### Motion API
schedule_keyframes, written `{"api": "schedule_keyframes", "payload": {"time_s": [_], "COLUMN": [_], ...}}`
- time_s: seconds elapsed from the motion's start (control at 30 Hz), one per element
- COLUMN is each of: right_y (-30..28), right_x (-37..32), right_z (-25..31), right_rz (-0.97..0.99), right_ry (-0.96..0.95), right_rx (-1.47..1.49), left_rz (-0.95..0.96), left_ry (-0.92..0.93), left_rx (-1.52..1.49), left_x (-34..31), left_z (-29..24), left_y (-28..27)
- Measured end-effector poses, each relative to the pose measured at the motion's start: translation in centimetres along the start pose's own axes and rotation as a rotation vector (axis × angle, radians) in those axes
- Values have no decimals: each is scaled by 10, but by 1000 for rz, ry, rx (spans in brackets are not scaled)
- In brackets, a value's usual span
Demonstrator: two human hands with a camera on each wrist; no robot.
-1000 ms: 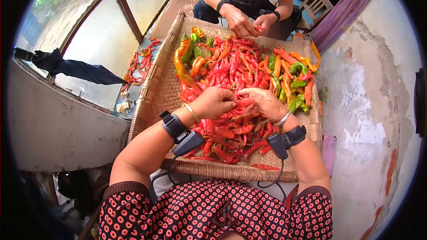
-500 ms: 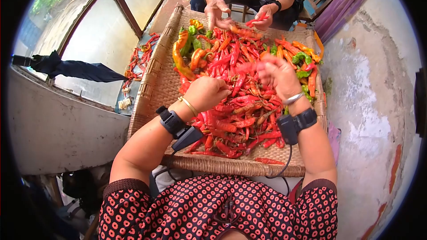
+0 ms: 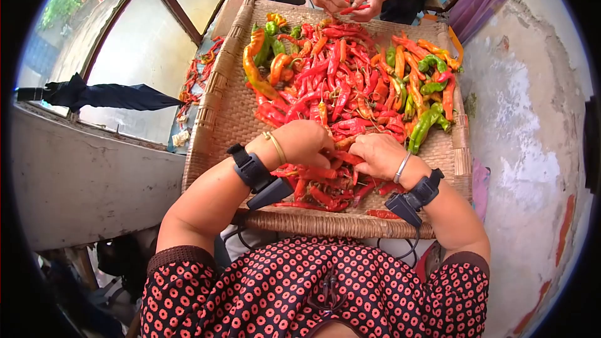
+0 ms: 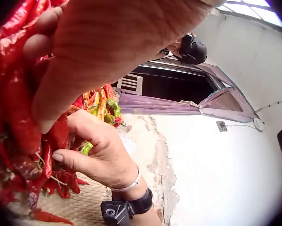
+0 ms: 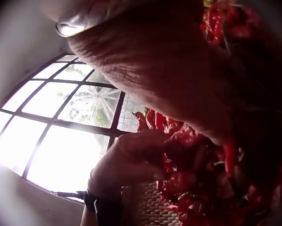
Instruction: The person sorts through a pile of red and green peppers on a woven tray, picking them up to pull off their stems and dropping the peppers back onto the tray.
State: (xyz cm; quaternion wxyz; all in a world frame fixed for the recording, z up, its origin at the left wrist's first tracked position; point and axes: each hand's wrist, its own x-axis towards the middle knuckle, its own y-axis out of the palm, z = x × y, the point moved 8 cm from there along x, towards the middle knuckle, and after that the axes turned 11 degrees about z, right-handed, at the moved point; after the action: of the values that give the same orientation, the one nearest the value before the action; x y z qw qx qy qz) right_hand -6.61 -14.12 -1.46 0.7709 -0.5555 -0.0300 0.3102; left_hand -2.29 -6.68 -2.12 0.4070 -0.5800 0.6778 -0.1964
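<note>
Red peppers lie heaped on a woven tray. My left hand is over the near part of the heap, its thumb and curled fingers around a red pepper in the left wrist view. Close on its right, my right hand has its fingertips at a red pepper between the hands. From the left wrist view, the right thumb and fingers pinch a red pepper. Fingertips of the left hand are partly hidden in the head view.
Orange and green peppers line the tray's right side, with more at its upper left. Across the tray, another person's hands hold red pepper pieces. A folded dark umbrella is at the left; a wall stands right.
My right hand swung out to the right over the heap, then came back down beside the left. The other person's hands parted and came together again. The head view has shifted slightly.
</note>
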Motion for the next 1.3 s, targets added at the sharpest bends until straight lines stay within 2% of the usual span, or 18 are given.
{"api": "schedule_keyframes", "payload": {"time_s": [0.1, 0.17, 0.27, 0.37, 0.43, 0.47, 0.5, 0.57, 0.7, 0.83, 0.9, 0.97, 1.07, 1.1, 1.13, 1.17, 1.23, 1.3], "right_y": [-3, -15, -17, -34, -64, -68, -69, -61, -41, -24, -17, -18, -15, -16, -16, -20, 2, 1], "right_x": [0, -2, -12, -14, -13, -16, -24, -26, -3, 3, 5, 3, 3, 1, 0, -3, -6, -6], "right_z": [-6, -11, -36, -51, -67, -83, -94, -103, -46, -32, -37, -36, -36, -38, -39, -37, -46, -47], "right_rz": [-26, -31, 35, -56, -523, -587, -763, -615, -308, -289, -218, -217, -179, -168, -157, -159, 13, -5], "right_ry": [-8, -23, 159, 204, -64, -75, 46, 260, -7, -30, 65, 53, 18, -6, -30, -28, 199, 199], "right_rx": [86, 177, 797, 1202, 1535, 1540, 1510, 1097, 315, 105, -17, 8, 80, 337, 593, 592, 1161, 1224], "left_rz": [-152, -458, -388, -322, -294, -306, -319, -303, -260, -369, -611, -698, -904, -903, -949, -978, -743, -518], "left_ry": [-24, -38, -138, -185, -200, -221, -240, -246, -261, -129, 46, -84, -102, -102, -127, -147, -55, 181], "left_rx": [-126, 29, 185, 274, 308, 328, 349, 372, 439, 254, 48, -292, -776, -775, -459, -142, -177, -110], "left_x": [1, -7, -3, 1, 1, 1, 1, 2, 4, -8, -26, -37, -48, -46, -49, -49, -30, -9], "left_z": [8, 13, 20, 20, 19, 19, 19, 20, 20, 19, 14, 33, 67, 69, 61, 49, 17, -2], "left_y": [-11, -29, -20, -17, -16, -17, -18, -18, -19, -39, -68, -81, -87, -85, -92, -97, -80, -53]}}
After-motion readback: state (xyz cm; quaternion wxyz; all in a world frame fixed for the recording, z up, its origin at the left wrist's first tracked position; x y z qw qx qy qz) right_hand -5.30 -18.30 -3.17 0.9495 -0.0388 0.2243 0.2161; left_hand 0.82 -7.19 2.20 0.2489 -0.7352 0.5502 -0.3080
